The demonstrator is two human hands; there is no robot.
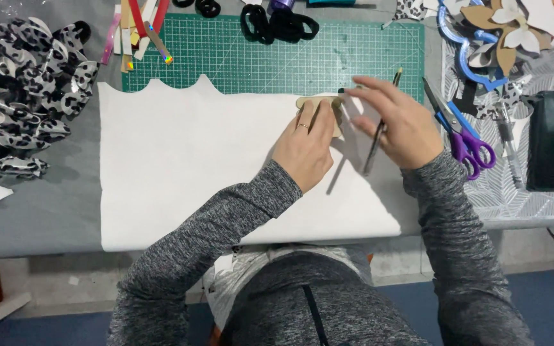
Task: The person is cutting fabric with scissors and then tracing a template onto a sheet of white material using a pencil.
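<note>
The left hand pressed a tan template flat on the white sheet, near the sheet's far edge where it overlapped the green mat at the back of the desk. The right hand kept its grip closed around a dark pen, fingertips touching the template's right side. The sheet's far-left edge already showed a scalloped cut; no drawn outline could be made out around the template, so tracing looked barely begun. Scissors lay unused just right of the right hand.
</note>
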